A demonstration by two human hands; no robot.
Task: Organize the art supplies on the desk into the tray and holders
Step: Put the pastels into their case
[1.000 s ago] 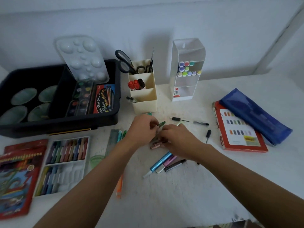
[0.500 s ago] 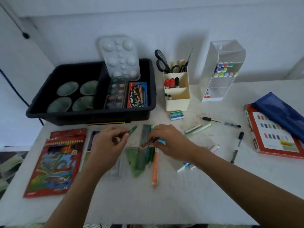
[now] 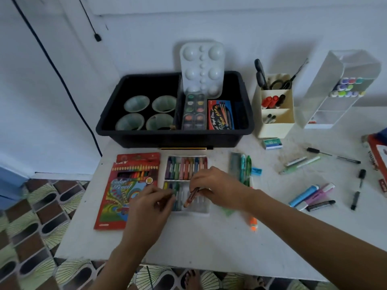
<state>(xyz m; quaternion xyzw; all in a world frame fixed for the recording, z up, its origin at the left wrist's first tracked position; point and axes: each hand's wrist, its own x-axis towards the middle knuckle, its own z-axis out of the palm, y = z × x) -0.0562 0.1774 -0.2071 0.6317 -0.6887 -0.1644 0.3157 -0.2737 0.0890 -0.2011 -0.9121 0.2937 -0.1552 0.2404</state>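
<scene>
Working over the pastel tray (image 3: 206, 212).
My right hand (image 3: 217, 189) pinches a brown pastel (image 3: 191, 196), my left hand (image 3: 149, 206) a green pastel (image 3: 175, 190).

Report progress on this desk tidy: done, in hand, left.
Done: the paint cups and watercolour set sit in the black tray; scissors and markers stand in the cream holder. In hand: the right hand holds a brown crayon and the left hand a green crayon over the crayon box. Left: highlighters, pens and the pencil box lie loose.

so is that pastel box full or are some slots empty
Partly empty. The pastel box has a packed top row, but the right-hand slots of its bottom row show bare white plastic.
</scene>
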